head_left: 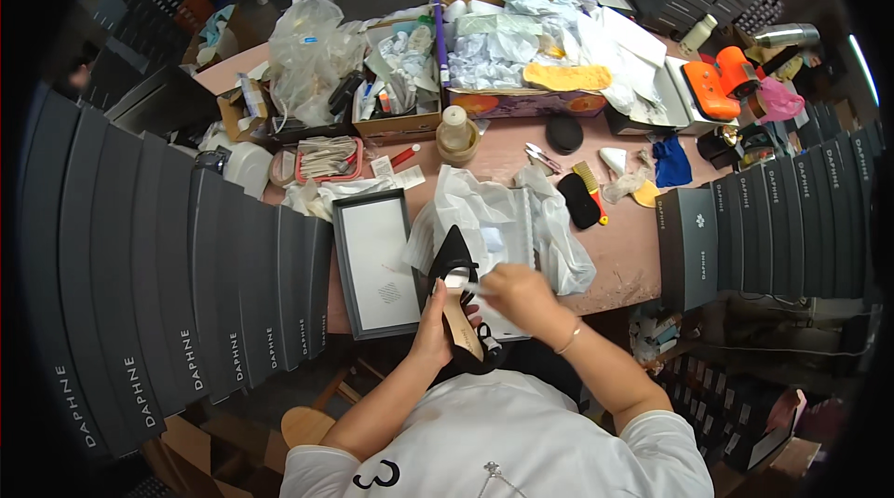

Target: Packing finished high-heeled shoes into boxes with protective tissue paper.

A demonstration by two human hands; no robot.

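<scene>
A black pointed-toe shoe (pixel 453 250) with a beige insole is held upright, toe pointing away from me, over the near edge of the pink table. My left hand (pixel 432 329) is closed around its side, with fingertips showing past the far edge. Close to the shoe's opening, my right hand (pixel 527 299) has its fingers pinched together, somewhat blurred. A thin whitish piece shows at those fingertips, too smeared to name. Just beyond the hands, white tissue paper (pixel 458 205) spreads out of a box. Left of it lies a shallow dark-grey box part (pixel 374 239) with a white inside.
Stacked dark shoeboxes wall in the left (pixel 214 284) and right (pixel 773 228). Farther back stand a glue jar (pixel 456 137), a brush (pixel 590 183), a black round pad (pixel 564 134), a pink basket (pixel 329 159), a carton of crumpled paper (pixel 521 105) and an orange device (pixel 712 88).
</scene>
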